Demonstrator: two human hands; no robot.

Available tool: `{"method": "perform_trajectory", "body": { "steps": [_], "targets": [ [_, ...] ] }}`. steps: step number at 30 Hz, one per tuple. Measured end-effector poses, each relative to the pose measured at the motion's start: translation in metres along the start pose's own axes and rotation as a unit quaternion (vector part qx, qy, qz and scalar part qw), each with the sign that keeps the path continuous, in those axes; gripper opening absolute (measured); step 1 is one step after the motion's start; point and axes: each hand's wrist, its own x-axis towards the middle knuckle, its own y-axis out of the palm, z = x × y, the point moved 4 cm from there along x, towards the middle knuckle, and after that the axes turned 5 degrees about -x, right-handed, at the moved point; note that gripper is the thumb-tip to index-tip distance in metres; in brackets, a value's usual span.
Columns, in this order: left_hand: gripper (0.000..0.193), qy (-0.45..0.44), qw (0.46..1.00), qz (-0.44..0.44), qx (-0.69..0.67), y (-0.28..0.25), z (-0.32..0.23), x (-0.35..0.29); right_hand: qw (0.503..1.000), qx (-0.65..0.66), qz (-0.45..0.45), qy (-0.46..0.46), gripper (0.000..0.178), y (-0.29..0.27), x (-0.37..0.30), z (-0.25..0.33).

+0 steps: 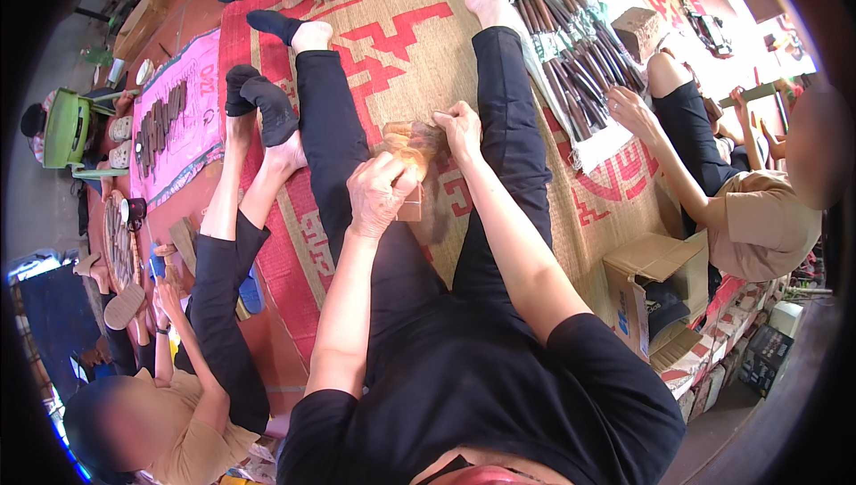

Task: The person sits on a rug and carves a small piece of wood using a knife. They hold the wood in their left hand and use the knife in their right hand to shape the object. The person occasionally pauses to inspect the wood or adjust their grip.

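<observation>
Between my thighs, above the woven mat, is a yellow-brown piece of wood [412,139] with a rounded, carved-looking shape and darker patches. My right hand [461,132] pinches its upper right edge, fingers curled. Against its lower left side my left hand [382,189] is closed, the fingertips bent down onto the wood; whatever they may hold is hidden. Just under the left hand a small reddish-brown block [410,209] shows, partly covered by that hand. Whether the block touches the carved piece I cannot tell.
Rows of dark-handled carving tools [580,61] lie on a white cloth at the right, where a co-worker's hand [629,109] reaches in. An open cardboard box [655,262] stands nearer on that side. More tools rest on a pink cloth [192,93]; another person sits at the left.
</observation>
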Motion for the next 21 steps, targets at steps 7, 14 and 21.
{"method": "perform_trajectory", "body": {
  "steps": [7,14,21],
  "targets": [
    [0.029,0.023,1.0,0.005,-0.02,0.001,-0.004,0.008,0.997,0.03,0.075,-0.023,0.022,0.029,0.004,-0.026],
    [0.032,0.093,0.995,0.04,0.026,0.006,-0.016,0.003,0.947,-0.32,-0.014,-0.021,0.026,0.028,0.034,-0.041],
    [0.031,-0.07,0.984,-0.117,-0.119,-0.015,0.008,0.004,0.98,0.181,0.001,-0.085,0.023,-0.057,0.007,0.058]
  ]
}}
